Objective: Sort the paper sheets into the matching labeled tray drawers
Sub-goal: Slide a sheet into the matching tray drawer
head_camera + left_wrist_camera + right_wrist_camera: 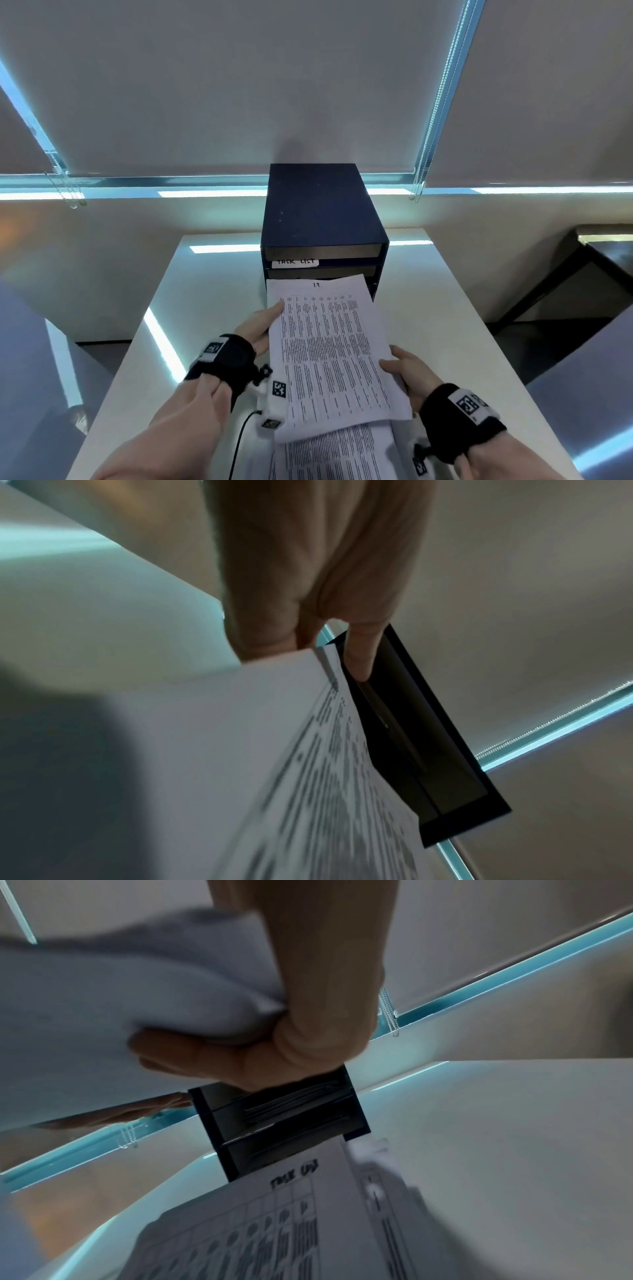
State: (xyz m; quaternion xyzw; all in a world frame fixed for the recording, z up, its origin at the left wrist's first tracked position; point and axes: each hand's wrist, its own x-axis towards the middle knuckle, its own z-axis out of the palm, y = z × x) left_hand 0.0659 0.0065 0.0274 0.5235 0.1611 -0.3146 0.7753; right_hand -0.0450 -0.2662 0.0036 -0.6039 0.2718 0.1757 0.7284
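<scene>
Each wrist carried a black fabric wristband (pixel 228 361) fitted with a white block bearing a black square-code marker (pixel 468 405); bare forearms, no sleeves; a black cable (pixel 241 435) ran below the left wrist

our left hand (pixel 257 329) pinching sheet (pixel 329 346) edge | our right hand (pixel 407 371) gripping its right edge | both forearms extended forward

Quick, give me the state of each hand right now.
Left hand: holding the left edge of the printed sheet, thumb on top.
Right hand: gripping the same sheet's right edge, fingers curled under it.
</scene>
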